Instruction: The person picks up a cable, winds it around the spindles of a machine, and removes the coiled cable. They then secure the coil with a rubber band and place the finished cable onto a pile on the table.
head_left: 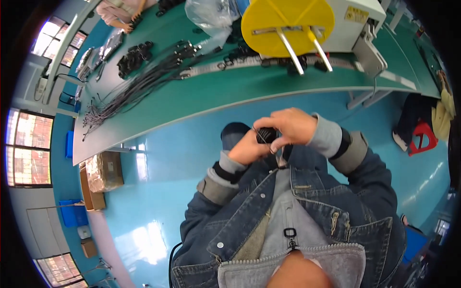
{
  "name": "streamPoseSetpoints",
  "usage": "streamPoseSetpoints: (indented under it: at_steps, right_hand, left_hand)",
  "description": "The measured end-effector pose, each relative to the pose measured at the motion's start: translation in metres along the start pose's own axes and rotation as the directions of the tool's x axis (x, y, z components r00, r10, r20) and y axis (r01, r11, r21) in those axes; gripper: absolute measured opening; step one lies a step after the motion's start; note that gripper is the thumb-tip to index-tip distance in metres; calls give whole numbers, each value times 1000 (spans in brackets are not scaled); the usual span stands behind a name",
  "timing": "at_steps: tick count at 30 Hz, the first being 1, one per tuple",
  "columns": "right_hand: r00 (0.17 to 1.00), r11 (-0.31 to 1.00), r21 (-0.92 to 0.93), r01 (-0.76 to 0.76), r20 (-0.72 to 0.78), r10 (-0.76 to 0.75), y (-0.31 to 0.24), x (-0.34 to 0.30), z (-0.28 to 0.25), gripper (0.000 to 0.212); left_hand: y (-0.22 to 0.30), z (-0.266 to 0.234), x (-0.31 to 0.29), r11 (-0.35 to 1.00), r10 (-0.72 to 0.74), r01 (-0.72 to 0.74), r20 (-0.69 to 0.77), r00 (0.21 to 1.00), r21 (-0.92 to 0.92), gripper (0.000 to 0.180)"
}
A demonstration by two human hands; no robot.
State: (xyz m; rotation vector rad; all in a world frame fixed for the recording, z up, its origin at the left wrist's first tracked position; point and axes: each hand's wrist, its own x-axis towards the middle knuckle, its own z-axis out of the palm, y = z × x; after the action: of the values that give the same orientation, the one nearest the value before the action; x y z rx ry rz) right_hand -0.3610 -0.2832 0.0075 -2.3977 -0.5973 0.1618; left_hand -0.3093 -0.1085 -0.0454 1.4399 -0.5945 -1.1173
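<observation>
A small black coiled cable (267,135) sits between my two hands, held over my lap. My left hand (249,150) has its fingers wrapped round the coil from the left. From the right, my right hand (291,126) curls over it, thumb and fingers pinched at its edge. A thin strand loops out at the coil's upper left. The palms and part of the coil are hidden by my fingers.
Beyond my hands stands a green table (211,98) with a bundle of dark cables (139,84), black coils (134,58) and a clear plastic bag (209,17). A machine's yellow disc (288,17) has two metal rods jutting toward me. A co-worker's hands (134,21) are far left.
</observation>
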Motion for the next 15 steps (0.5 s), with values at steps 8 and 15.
streamPoseSetpoints:
  at_steps: [8, 15]
  right_hand:
    - [971, 649, 731, -209, 78, 225, 17, -8, 35, 48]
    - [857, -65, 992, -104, 122, 500, 39, -31, 58, 30]
  left_hand:
    - [-14, -2, -14, 984, 35, -17, 94, 995, -180, 48]
    - [-19, -5, -9, 527, 125, 82, 172, 977, -846, 78]
